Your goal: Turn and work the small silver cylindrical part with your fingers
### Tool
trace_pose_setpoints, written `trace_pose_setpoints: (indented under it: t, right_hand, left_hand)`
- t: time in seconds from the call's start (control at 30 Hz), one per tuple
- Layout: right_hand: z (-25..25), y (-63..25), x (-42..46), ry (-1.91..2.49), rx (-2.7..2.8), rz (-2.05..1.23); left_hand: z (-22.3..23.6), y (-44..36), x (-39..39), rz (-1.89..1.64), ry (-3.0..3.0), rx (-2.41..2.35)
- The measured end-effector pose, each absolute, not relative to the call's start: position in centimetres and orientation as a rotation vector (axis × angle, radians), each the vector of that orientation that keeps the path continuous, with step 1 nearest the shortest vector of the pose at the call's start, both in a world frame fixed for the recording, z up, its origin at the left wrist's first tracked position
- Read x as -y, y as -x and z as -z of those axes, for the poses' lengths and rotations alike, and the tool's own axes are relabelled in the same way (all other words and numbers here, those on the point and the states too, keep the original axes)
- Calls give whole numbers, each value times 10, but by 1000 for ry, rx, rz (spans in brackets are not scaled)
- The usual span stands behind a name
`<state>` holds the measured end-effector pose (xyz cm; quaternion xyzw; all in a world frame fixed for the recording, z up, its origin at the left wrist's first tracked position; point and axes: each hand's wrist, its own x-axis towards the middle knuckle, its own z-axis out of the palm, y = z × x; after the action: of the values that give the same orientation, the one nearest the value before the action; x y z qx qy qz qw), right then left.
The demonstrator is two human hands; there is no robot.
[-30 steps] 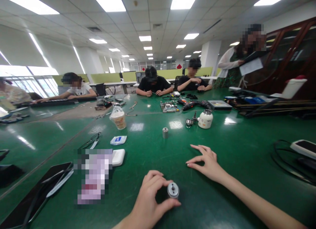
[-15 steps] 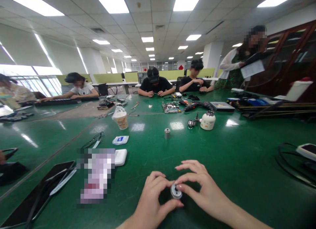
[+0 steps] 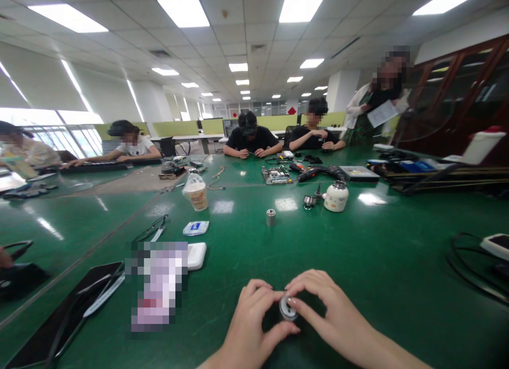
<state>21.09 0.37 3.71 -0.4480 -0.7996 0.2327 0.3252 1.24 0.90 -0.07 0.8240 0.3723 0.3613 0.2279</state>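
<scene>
Near the front of the green table (image 3: 222, 284) is a small round metal cylinder (image 3: 287, 309), its top disc tilted toward me and showing dark holes. My left hand (image 3: 251, 316) grips it from the left, thumb and forefinger around its side. From the right, my right hand (image 3: 324, 305) is closed on its top, thumb pressing the disc and the fingers curled at the rim. Whether a small part sits under that thumb is hidden. A second metal cylinder (image 3: 271, 218) stands upright on the table, farther off and touched by neither hand.
To the left lie a white case (image 3: 196, 256), a blue-and-white packet (image 3: 196, 228) and a black tablet (image 3: 75, 310). Beyond are a cup in a bag (image 3: 196, 194), a white bottle (image 3: 336, 196), a circuit board (image 3: 277, 174) and a power drill (image 3: 318, 173). Several people surround the table.
My right hand came in from the right and closed on the cylinder's top. My left hand has kept its grip. The standing person at the right has shifted leftward.
</scene>
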Motion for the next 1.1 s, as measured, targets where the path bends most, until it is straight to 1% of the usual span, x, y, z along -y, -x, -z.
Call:
trace_pose_setpoints:
  t: [0.17, 0.27, 0.33, 0.43, 0.57, 0.7, 0.77, 0.9, 1.0, 1.1]
  right_hand:
    - [-38, -208, 1, 1159, 2080, -679]
    - [-34, -208, 0, 1206, 2006, -749]
    - [-26, -209, -2, 1203, 1961, -861]
    - [-11, -211, -5, 1158, 1934, -973]
    - [2, -211, -7, 1164, 1955, -916]
    - [1, -210, -8, 1168, 1936, -901]
    - [-2, -211, -8, 1165, 1936, -904]
    - [-8, -212, -7, 1187, 1955, -925]
    - [-10, -212, -5, 1203, 1953, -943]
    - [-11, -213, -4, 1218, 1955, -953]
  left_hand:
    - [5, -12, -9, -1008, -2300, -1034]
    - [7, -8, -7, -1140, -2336, -1028]
    - [6, -4, -7, -1194, -2424, -987]
    - [3, 2, -8, -1117, -2641, -853]
    - [0, 3, -8, -987, -2806, -766]
    - [-6, 0, -8, -921, -2808, -780]
    - [-12, 0, -10, -922, -2733, -854]
    - [-15, 7, -25, -845, -2557, -1200]
    - [-3, 16, -34, -719, -2551, -1353]
    - [10, 22, -37, -626, -2562, -1397]
